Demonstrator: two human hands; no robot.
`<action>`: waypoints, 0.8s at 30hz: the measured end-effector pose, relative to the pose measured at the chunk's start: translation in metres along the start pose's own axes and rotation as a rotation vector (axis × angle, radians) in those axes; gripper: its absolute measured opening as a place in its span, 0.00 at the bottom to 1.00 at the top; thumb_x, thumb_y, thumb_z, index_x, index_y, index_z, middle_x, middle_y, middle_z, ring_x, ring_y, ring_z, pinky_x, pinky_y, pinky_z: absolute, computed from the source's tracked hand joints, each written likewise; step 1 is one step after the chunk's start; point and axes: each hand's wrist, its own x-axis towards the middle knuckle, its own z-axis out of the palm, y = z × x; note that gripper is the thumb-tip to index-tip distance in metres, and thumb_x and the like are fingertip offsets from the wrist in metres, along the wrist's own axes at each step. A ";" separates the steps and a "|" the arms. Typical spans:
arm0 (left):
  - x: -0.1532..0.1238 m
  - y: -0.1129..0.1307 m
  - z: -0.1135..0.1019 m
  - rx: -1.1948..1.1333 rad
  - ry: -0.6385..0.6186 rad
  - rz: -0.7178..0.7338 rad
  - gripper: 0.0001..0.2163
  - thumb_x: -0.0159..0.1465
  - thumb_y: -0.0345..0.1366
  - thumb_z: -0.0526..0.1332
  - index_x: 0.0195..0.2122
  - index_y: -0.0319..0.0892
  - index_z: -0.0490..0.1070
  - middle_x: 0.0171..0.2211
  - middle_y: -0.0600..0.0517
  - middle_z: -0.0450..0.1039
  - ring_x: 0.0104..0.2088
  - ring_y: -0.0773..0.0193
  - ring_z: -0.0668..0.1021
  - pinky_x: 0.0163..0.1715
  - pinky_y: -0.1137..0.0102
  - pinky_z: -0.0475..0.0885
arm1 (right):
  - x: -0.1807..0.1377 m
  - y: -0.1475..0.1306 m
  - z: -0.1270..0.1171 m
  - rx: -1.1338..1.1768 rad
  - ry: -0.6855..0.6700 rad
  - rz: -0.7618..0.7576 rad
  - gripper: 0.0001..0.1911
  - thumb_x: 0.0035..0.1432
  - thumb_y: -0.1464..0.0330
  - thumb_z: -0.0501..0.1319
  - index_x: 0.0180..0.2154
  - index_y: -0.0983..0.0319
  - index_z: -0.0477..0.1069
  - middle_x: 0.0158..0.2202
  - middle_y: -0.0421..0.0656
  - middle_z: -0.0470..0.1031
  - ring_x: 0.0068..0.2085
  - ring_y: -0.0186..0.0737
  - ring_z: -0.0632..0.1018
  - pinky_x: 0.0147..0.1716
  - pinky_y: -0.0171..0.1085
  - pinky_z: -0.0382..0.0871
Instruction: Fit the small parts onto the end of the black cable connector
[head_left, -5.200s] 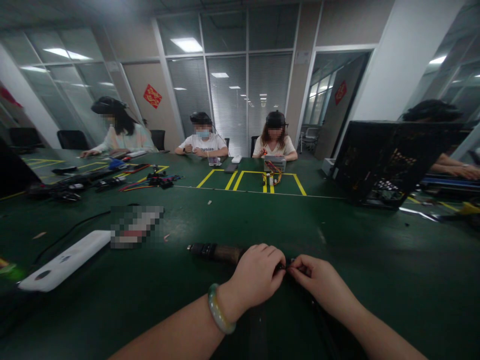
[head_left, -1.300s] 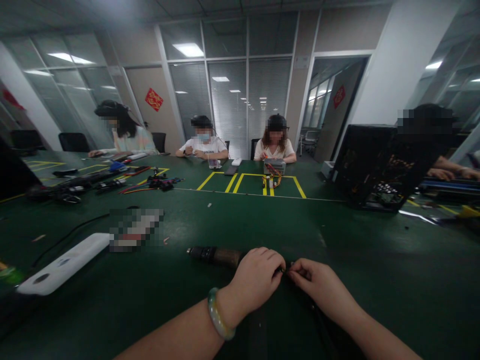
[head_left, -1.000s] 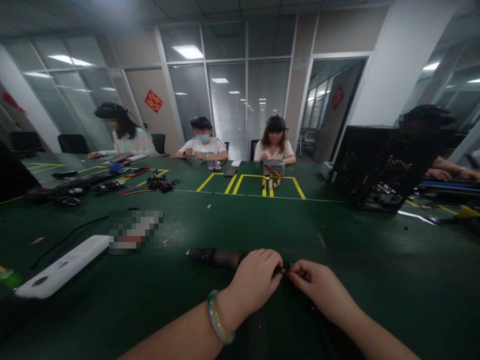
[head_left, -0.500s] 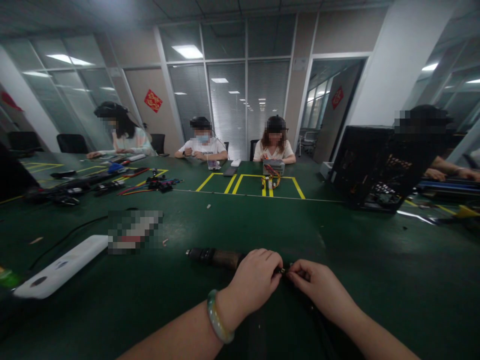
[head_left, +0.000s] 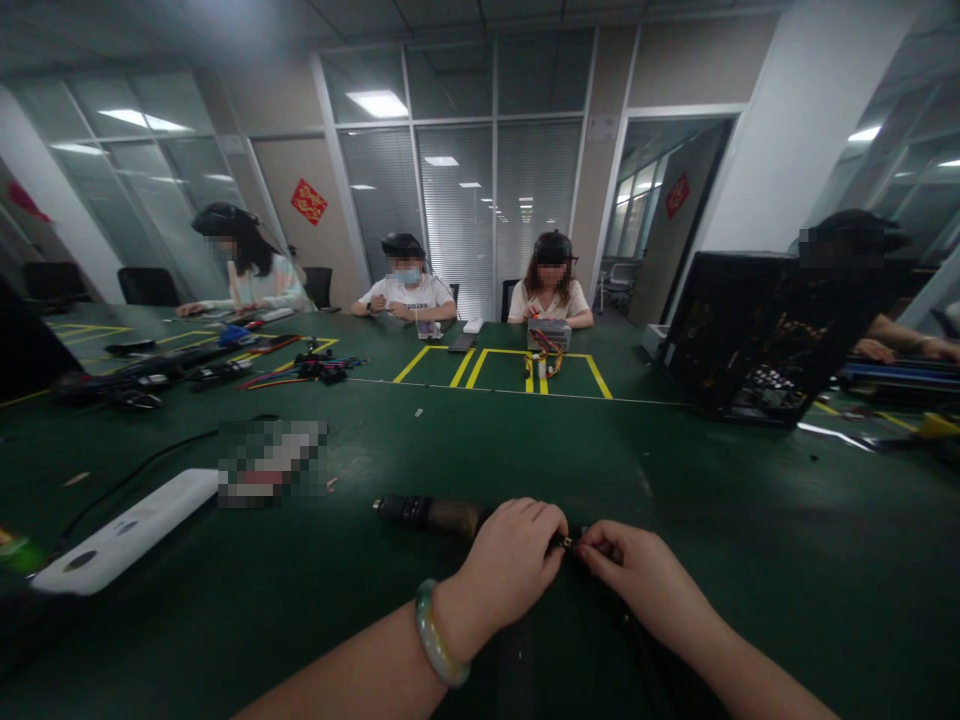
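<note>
My left hand [head_left: 510, 565], with a pale green bangle on its wrist, is curled over the right end of a dark cylindrical tool [head_left: 431, 515] that lies on the green table [head_left: 480, 450]. My right hand [head_left: 637, 575] meets it fingertip to fingertip. Its thumb and forefinger pinch a small dark part [head_left: 568, 543] right at the left hand's fingertips. What that part is stays too small to tell. A dark strap or cable [head_left: 634, 640] runs under my right forearm toward me.
A white flat device [head_left: 124, 530] lies at the left with a black cable [head_left: 142, 460] behind it. An open black computer case [head_left: 757, 335] stands at the right. Cables and tools [head_left: 225, 368] litter the far left. Several people sit at the far side and at the right.
Almost nothing differs. Both hands stay pinched together at the tool's end, with only slight shifts of the head view.
</note>
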 end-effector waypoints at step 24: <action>0.004 0.002 0.000 0.049 0.015 0.072 0.02 0.63 0.32 0.62 0.37 0.44 0.71 0.36 0.54 0.73 0.39 0.61 0.72 0.41 0.65 0.65 | -0.001 -0.003 0.001 0.012 0.011 -0.013 0.09 0.60 0.63 0.57 0.34 0.57 0.76 0.30 0.38 0.79 0.32 0.39 0.78 0.29 0.32 0.63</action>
